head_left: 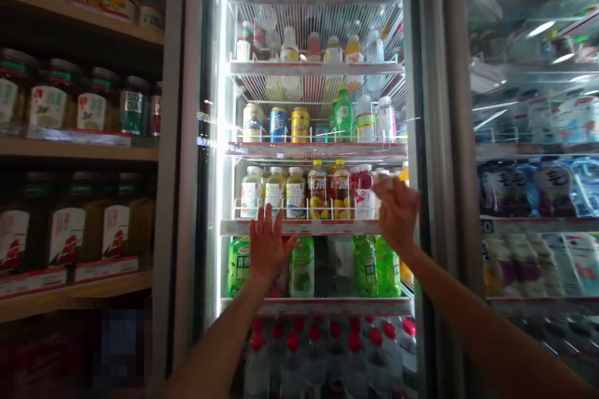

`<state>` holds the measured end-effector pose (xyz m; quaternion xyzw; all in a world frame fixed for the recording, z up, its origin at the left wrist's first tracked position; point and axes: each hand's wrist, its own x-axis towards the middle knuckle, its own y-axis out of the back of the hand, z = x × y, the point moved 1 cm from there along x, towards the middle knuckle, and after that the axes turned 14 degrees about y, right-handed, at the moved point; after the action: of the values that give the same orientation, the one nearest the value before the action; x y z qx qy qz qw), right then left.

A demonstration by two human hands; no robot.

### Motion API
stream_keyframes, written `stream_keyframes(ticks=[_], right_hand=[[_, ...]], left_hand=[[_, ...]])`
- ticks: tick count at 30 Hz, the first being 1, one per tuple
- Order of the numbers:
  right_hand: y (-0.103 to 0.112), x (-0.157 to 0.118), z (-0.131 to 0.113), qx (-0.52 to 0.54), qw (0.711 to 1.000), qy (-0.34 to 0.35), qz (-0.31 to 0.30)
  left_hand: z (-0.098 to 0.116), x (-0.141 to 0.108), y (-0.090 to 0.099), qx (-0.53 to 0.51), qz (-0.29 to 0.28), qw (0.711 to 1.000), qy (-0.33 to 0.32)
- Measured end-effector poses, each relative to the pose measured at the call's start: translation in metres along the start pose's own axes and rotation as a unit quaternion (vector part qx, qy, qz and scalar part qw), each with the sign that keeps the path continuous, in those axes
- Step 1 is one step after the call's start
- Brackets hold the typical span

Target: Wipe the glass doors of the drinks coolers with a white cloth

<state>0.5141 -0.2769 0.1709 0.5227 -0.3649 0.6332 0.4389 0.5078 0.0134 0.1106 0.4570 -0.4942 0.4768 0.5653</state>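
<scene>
My left hand [270, 243] is raised in front of the lit drinks fridge, palm forward with its fingers spread, holding nothing. Behind it are green bottles [302, 267] and a shelf edge [299, 227]; whether it touches the glass I cannot tell. My right hand [399, 209] is up near the right side of the fridge, smeared by motion, so its finger pose is unclear. Beside it on the shelf are a red-drink bottle [364, 190] and yellow-capped tea bottles [340, 190]. Pale-capped bottles [296, 193] stand further left on that shelf.
Cans [300, 124] and a green bottle [344, 115] fill a higher shelf. Red-capped bottles [322, 349] stand at the bottom. A metal door frame [442, 137] borders the right side, with another glass-fronted fridge beyond. Wooden shelves [77, 148] of jars and bottles stand at left.
</scene>
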Motion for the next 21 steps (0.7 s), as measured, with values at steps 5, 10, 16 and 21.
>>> stream_keyframes(ticks=[5, 10, 16, 21], right_hand=[[0.0, -0.003, -0.015, -0.018, 0.995, -0.094, 0.022], [-0.015, -0.027, -0.095, 0.081, 0.962, 0.246, -0.092], [0.006, -0.03, -0.003, -0.04, 0.999, -0.032, 0.007], [0.002, -0.034, -0.04, 0.005, 0.998, -0.062, 0.003]], left_hand=[[0.001, 0.0, 0.0, -0.017, -0.013, 1.0, 0.01], [0.0, 0.001, 0.003, -0.012, 0.006, 1.0, -0.002], [0.002, -0.001, -0.001, -0.022, -0.014, 0.999, 0.019], [0.005, -0.001, 0.001, -0.018, -0.012, 0.999, 0.025]])
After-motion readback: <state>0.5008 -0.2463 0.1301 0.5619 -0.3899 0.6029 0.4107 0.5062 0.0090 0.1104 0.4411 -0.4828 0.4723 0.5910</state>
